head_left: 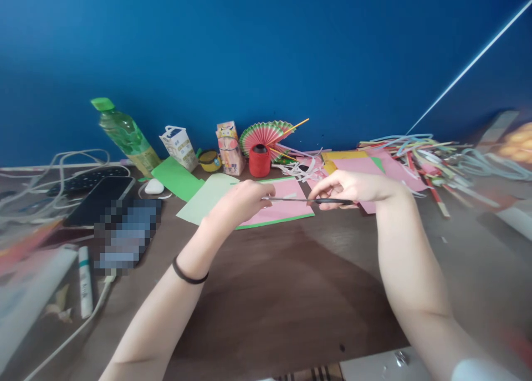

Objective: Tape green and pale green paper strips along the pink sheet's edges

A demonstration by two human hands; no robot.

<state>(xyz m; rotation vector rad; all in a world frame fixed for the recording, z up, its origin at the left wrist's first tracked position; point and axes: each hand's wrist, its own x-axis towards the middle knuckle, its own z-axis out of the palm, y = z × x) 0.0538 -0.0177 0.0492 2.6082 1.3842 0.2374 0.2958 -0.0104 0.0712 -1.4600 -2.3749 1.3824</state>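
My right hand (343, 187) holds a pair of scissors (322, 201) by the dark handle, with the thin blades pointing left. At the blade tips is my left hand (249, 198), its fingertips pinched together. What sits between those fingertips is too small to make out; a narrow pale strip (286, 196) shows beside the blades. Both hands are above a pink sheet with a green edge (286, 210), which overlaps a pale green sheet (195, 206). Behind the hands stand a red spool of thread (260, 163) and a pink and green folded paper fan (264, 136).
Left of the hands are a green bottle (127, 134), a small carton (179, 148), two phones (102, 201), a white marker (85, 281) and tangled cables (62, 176). On the right lie pink sheets (394, 170) and a heap of paper strips (432, 159). A blue wall (266, 48) rises behind.
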